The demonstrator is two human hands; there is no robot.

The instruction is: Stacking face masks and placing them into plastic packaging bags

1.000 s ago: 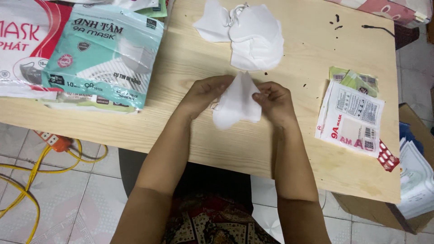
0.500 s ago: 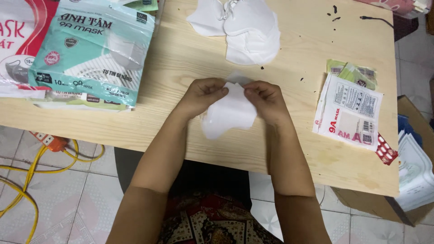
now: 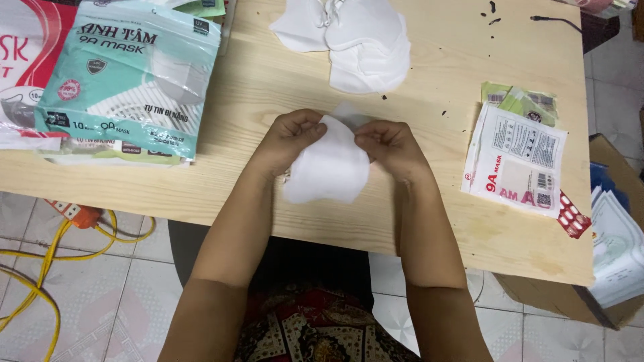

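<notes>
Both my hands pinch one white face mask (image 3: 329,167) just above the wooden table (image 3: 255,94). My left hand (image 3: 290,137) grips its upper left edge, and my right hand (image 3: 390,146) grips its upper right edge. The mask hangs flat between them, its lower part over the table near the front edge. A pile of white masks (image 3: 355,37) lies farther back, apart from my hands.
A teal mask package (image 3: 127,80) rests on a red-and-white one (image 3: 27,53) at the left. Small flat mask sachets (image 3: 516,157) and a red blister strip (image 3: 572,218) lie at the right. A cardboard box (image 3: 604,295) with papers stands beside the table; yellow cables (image 3: 40,268) cross the floor.
The mask has been turned and spread flatter between my hands, which drew slightly apart along its top edge. The view shifted a little.
</notes>
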